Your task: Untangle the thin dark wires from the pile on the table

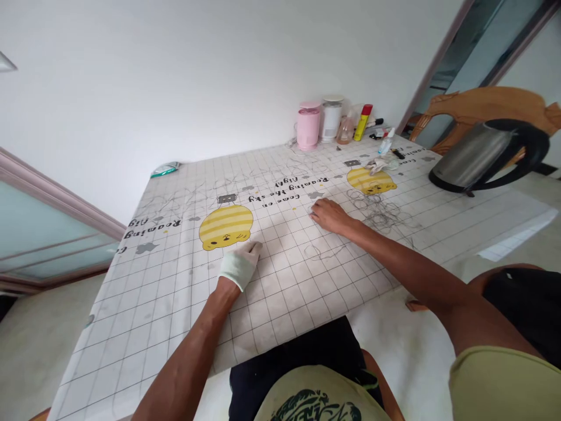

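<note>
On the grid-patterned tabletop [284,292], just beside the near edge of a yellow bear-balloon print [225,228]: a gloved left hand [241,263], fingers curled in narrow, undersides hidden, impossible to tell if holding anything. Farther right, near the printed lettering [287,192]: a bare right hand [329,215], palm down, fingers bunched closely. At the tips, a pale speck too small to name; impossible to tell if gripped.

Just beyond the right forearm [385,251], in loose loops on the tabletop: a tangle of dark threads [385,217], close to a second bear-balloon print [370,182]. Over part of that print, a crumpled loose glove [385,162]. Against the wall, a pink lidded container [308,127], a white lidded container [331,121], an amber bottle [345,130] and a red-capped yellow can [363,124]. Toward the right end, well apart from both hands, a steel kettle [473,155].
</note>
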Demonstrator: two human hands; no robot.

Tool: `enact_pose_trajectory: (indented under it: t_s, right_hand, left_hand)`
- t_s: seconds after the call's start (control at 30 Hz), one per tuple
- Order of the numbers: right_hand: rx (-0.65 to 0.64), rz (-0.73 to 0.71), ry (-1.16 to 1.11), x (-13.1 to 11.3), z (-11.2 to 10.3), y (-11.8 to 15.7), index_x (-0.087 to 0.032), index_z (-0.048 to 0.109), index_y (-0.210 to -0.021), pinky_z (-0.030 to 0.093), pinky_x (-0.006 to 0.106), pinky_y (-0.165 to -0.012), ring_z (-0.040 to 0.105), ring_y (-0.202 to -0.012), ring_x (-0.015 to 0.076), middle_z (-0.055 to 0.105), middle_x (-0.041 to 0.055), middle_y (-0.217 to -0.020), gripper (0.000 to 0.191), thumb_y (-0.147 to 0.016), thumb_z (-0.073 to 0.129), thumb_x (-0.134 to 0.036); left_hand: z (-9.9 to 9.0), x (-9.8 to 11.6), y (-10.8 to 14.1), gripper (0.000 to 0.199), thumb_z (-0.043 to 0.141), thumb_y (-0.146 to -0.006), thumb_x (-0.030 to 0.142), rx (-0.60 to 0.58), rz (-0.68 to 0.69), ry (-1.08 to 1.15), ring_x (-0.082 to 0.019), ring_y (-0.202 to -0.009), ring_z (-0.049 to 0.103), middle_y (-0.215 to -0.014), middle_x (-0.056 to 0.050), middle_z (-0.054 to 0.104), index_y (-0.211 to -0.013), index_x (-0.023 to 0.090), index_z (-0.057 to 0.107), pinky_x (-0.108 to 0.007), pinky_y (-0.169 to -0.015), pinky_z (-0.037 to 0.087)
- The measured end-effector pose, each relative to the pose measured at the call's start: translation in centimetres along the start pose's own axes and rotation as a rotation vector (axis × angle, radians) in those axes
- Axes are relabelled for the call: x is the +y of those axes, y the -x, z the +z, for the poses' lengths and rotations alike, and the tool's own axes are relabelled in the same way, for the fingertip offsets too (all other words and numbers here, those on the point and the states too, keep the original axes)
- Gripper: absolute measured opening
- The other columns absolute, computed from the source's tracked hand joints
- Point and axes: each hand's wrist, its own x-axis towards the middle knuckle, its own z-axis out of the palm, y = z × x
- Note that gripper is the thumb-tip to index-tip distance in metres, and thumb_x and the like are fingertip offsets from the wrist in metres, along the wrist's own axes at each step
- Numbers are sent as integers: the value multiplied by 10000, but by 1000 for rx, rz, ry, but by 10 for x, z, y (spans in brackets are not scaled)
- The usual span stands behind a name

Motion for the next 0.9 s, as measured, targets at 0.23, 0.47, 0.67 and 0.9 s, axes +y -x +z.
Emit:
enact_pose_trajectory:
  t_s: [0.23, 0.47, 0.67, 0.9]
  right_hand:
    - [63, -93, 29, -25, 8, 16, -103, 711, -970, 398, 380, -837, 550, -984, 284, 675, 172, -1032, 315, -1017, 405, -40]
    - [290, -184, -22, -61, -2, 24, -128, 658, -899, 390, 392, -847, 522, -877, 259, 646, 126, -901, 255, -984, 442, -23]
    - [520, -381, -58, -114, -32, 18, -173, 642, -873, 417, 409, -833, 509, -872, 256, 632, 107, -894, 352, -983, 372, 24]
    - [567, -546, -251, -130, -33, -6, -215, 675, -982, 516, 492, -870, 583, -997, 288, 683, 123, -1030, 376, -1030, 349, -34]
  left_hand:
    - [2, 6, 1, 338, 482, -987, 439, 18, -43, 51, -245, -892, 681, -954, -17, 783, -962, 304, 790, -319, -788, 463]
    - [-7, 18, 9, 345, 511, -960, 448, -44, -82, 395, -211, -796, 707, -896, -23, 792, -800, 239, 734, -304, -746, 520]
    - [-15, 48, 3, 365, 561, -974, 523, -193, -81, 850, -197, -774, 747, -976, -88, 800, -1038, 197, 711, -303, -769, 596]
    - [-24, 41, -10, 192, 595, -950, 342, 28, 13, 838, -174, -885, 720, -971, -81, 760, -904, 206, 723, -246, -793, 591]
